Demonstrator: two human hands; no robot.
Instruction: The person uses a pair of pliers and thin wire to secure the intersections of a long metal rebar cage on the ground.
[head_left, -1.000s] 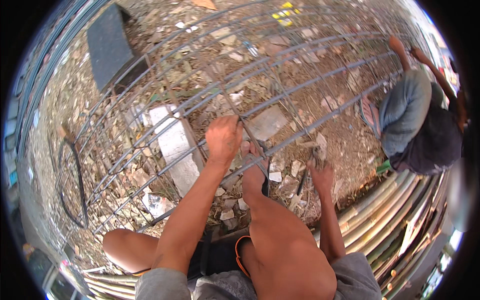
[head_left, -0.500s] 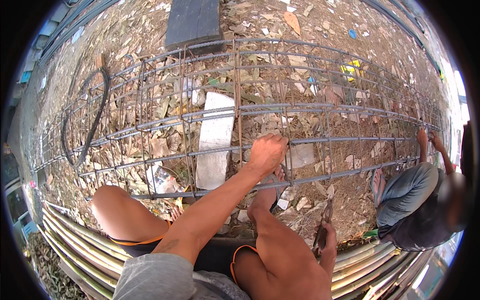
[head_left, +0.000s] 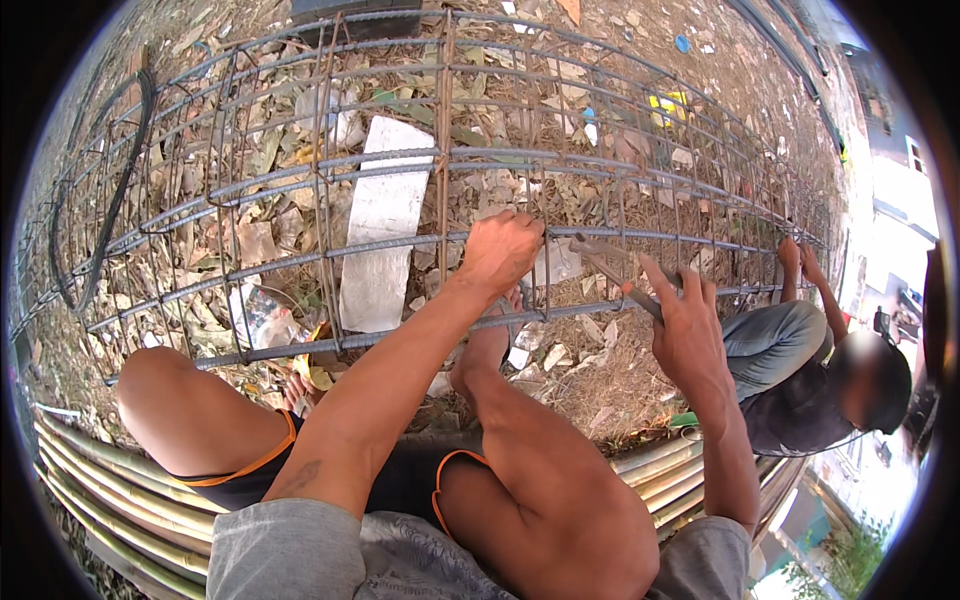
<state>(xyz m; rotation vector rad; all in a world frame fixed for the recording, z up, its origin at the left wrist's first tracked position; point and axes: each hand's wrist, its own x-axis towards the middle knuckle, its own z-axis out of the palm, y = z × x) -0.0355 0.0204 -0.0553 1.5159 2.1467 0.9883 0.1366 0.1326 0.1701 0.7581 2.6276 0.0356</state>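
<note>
in the head view, the rebar cage [head_left: 443, 153] stretches from side to side over littered ground, directly in front of the person's knees. the left hand [head_left: 505, 248] is clenched at one of its long bars, beside an upright stirrup; whether the fingers close around the steel or pinch a tie wire is hidden. the right hand [head_left: 690, 325] grasps the handles of a pair of pincers [head_left: 603, 257], whose head points left, near that fist.

the closeness of the two is the main hazard: if the pincers slip off the steel or bite wide, they could nip the left fingers, which are bare. the right grip looks loose, with some fingers stretched out, so the tool might twist under load.

a foot [head_left: 485, 348] sits under the lowest bar, its skin uncovered there; should the cage drop or roll, that bar would probably press on it. the cause may come from the far end, where a co-worker's hands [head_left: 788, 258] are at the same steel: a tug there could jolt the fist or spoil the aim. a white block [head_left: 375, 285] lies beneath the bars; whether it bears them cannot be told. the dark loop [head_left: 147, 100] hanging at the left end could snag if the cage shifts.
</note>
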